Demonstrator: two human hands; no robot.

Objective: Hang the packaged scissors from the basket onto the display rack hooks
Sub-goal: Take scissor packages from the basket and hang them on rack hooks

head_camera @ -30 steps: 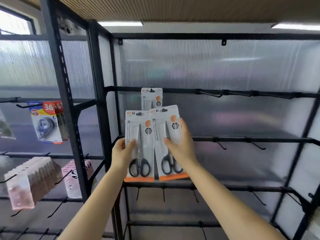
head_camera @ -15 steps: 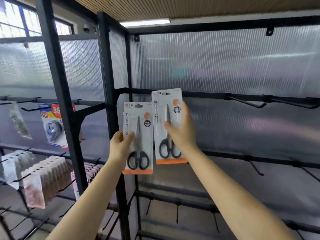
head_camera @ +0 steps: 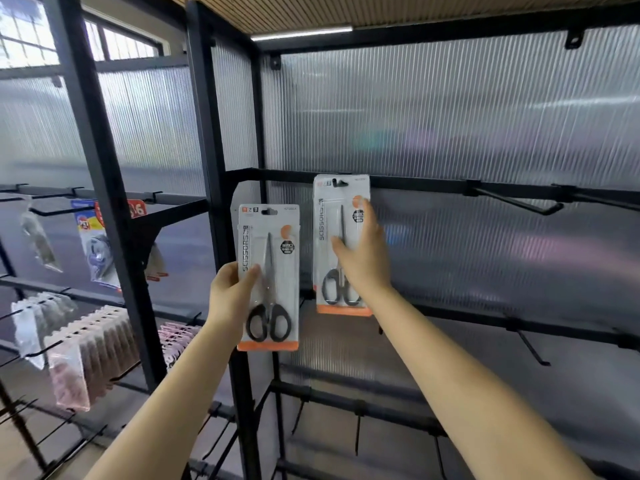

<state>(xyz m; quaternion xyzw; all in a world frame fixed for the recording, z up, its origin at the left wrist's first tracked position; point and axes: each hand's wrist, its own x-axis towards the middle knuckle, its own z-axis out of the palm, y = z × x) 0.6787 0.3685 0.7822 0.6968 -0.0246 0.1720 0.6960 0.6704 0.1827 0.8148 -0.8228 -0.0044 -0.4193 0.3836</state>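
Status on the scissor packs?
Right hand holding one scissors pack at top-rail hook. Left hand grips second pack, unhung. Nothing blocking.

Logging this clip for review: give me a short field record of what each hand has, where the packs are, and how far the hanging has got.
left hand: holds a scissors pack by its left edge, off the rack
right hand: grip on a second scissors pack, lifted to the top bar
top bar hook: shows in that pack's hang hole
free hook: further right on the same bar
progress: one pack at its hook, one waiting
basket: not in view
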